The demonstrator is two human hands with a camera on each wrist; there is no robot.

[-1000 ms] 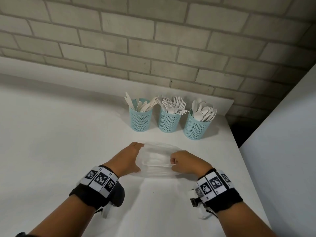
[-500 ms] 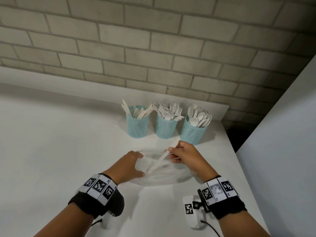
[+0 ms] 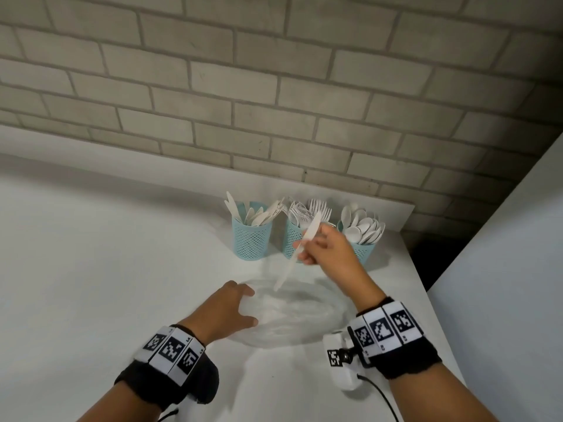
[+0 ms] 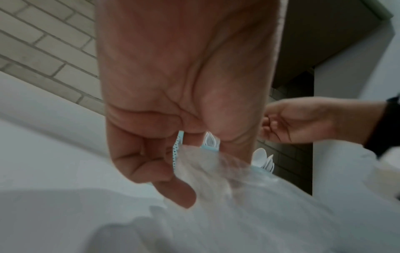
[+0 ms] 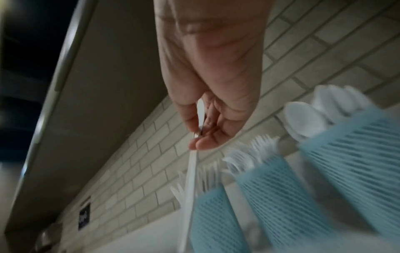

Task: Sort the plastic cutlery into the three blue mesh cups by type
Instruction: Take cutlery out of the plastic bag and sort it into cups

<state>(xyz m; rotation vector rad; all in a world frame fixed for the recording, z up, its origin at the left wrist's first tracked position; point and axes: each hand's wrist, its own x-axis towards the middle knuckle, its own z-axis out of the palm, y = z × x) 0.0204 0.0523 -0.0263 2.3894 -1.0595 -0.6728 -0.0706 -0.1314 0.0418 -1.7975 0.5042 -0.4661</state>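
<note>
Three blue mesh cups stand in a row near the wall: the left cup [image 3: 251,242] holds white knives, the middle cup [image 3: 292,239] forks, the right cup [image 3: 364,251] spoons. My right hand [image 3: 307,246] pinches a white plastic knife [image 3: 292,263] in the air in front of the middle cup, blade end up, handle pointing down toward a clear plastic bag [image 3: 292,312]. The same knife [image 5: 190,179] runs down from the fingertips in the right wrist view. My left hand [image 3: 240,306] grips the left edge of the bag [image 4: 216,164] on the white table.
The white table [image 3: 106,269] meets a ledge below a grey brick wall [image 3: 274,86]. The table's right edge drops off beside a pale panel [image 3: 502,269]. A small white device with a cable [image 3: 344,370] hangs by my right wrist.
My right hand pulled a knife out of the bag and lifted it up and back toward the cups. The left hand stayed on the bag's left edge.
</note>
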